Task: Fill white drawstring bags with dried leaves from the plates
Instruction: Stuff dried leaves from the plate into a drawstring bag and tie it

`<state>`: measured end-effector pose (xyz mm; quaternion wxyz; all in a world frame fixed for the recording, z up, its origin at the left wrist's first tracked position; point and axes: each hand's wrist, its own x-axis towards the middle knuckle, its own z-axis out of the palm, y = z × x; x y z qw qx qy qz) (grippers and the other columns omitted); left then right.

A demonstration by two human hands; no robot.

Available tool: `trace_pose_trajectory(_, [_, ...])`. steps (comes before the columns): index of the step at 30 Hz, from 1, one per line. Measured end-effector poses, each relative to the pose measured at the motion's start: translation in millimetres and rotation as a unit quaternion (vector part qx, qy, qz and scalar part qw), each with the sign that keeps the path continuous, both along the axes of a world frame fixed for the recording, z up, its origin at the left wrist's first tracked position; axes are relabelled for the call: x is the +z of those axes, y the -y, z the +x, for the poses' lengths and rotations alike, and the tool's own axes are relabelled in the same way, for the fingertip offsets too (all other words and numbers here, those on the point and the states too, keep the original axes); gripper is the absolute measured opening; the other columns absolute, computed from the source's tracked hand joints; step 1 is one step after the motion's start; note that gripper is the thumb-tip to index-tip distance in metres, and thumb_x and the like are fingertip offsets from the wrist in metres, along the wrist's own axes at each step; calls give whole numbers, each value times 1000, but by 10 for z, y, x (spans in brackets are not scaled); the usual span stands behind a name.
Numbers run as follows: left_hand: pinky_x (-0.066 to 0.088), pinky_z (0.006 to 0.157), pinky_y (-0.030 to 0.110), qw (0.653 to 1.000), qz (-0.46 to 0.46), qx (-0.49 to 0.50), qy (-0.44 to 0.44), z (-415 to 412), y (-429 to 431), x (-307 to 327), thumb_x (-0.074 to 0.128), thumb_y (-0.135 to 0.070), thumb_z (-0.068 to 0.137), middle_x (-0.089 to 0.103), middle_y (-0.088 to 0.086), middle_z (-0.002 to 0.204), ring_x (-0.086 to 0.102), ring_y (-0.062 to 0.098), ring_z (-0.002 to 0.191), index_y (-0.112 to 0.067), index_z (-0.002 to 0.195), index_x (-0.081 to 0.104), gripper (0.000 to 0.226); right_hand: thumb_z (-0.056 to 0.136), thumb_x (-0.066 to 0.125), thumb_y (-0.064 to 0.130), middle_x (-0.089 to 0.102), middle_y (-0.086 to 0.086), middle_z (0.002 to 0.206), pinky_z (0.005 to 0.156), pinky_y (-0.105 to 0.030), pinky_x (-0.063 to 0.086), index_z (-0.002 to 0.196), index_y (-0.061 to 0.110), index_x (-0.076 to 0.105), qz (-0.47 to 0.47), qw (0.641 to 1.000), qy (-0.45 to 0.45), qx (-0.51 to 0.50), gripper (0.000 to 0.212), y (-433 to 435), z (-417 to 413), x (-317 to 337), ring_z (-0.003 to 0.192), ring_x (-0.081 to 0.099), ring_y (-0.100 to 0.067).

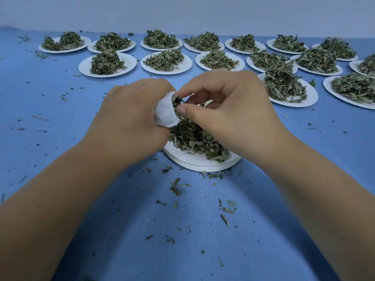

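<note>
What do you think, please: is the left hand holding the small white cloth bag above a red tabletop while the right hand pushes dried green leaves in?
Not quite: the head view shows a blue tabletop, not red. The left hand does hold the small white cloth bag while the right hand pushes dried green leaves in.

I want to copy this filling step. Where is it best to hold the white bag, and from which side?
Wrap the body of the white bag from the left, as the left hand does. Its open mouth faces right, toward the right hand pushing leaves in, so that side should probably stay free.
</note>
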<state>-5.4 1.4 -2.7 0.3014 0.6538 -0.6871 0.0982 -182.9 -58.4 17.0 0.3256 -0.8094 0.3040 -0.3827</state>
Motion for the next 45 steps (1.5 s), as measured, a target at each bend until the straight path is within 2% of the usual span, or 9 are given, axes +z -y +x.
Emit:
trace_pose_trajectory(6, [47,61,45,999,-14,10,-30,35,-18,-14,55,-23,65,59,-4,79,53,25,71,-23,95,63,31,88,67,5,73,18,82,65,-7,41,99,26,81,-3,994,-79,77,27,-5,-31,-20,63,63,1])
trace_pose_trajectory(12, [45,56,40,999,-14,10,-41,41,0,-44,57,-26,65,52,-7,71,47,13,64,-25,91,60,27,83,80,8,73,9,97,64,-18,47,105,19,67,41,993,-30,111,28,10,-35,-29,80,72,-8])
trace_pose_trajectory(15, [47,59,42,999,-30,1,-19,29,0,-41,57,-26,72,57,-5,75,52,21,67,-23,95,62,24,82,80,3,73,2,96,67,-24,54,103,23,58,40,993,19,108,35,43,-47,-22,78,72,-15])
trace_pose_trajectory(20, [39,62,35,999,-30,-21,36,25,3,-12,54,-23,76,56,-6,75,50,23,67,-24,93,61,18,85,79,5,76,6,87,68,-17,50,96,18,78,-8,996,11,86,17,63,-57,-39,78,71,-5])
trace_pose_trajectory(28, [33,64,32,995,-37,-43,87,-20,-1,2,60,-19,80,55,-9,77,50,22,68,-20,99,65,20,83,82,15,72,17,73,62,-12,40,83,24,80,-27,999,-14,42,9,18,-14,-45,60,60,-3])
trace_pose_trajectory(31, [26,62,31,991,-24,-54,121,-6,23,7,65,-9,76,43,-11,74,42,22,65,-18,92,59,20,81,83,11,74,15,71,58,-22,48,80,20,80,21,999,9,37,10,20,-3,-20,59,63,-11])
trace_pose_trajectory(35, [19,60,32,993,-43,-58,98,-20,-1,30,58,-18,79,44,-12,74,36,15,67,-21,94,57,16,80,82,3,78,6,77,78,-38,62,80,16,80,49,997,46,43,13,2,-1,10,74,75,-14])
trace_pose_trajectory(39, [38,60,34,996,-52,-43,57,-26,-32,41,57,-17,73,53,-13,76,47,14,72,-24,103,61,31,84,69,1,60,32,57,52,-8,38,83,16,81,-39,997,-10,64,19,-87,-9,-2,43,51,-3])
trace_pose_trajectory(45, [42,67,36,997,-59,-30,42,0,-37,23,70,-11,72,64,-7,82,54,16,79,-23,106,63,36,85,55,6,43,10,50,51,-26,32,92,29,74,-93,980,-131,120,31,-158,-27,61,47,39,-16])
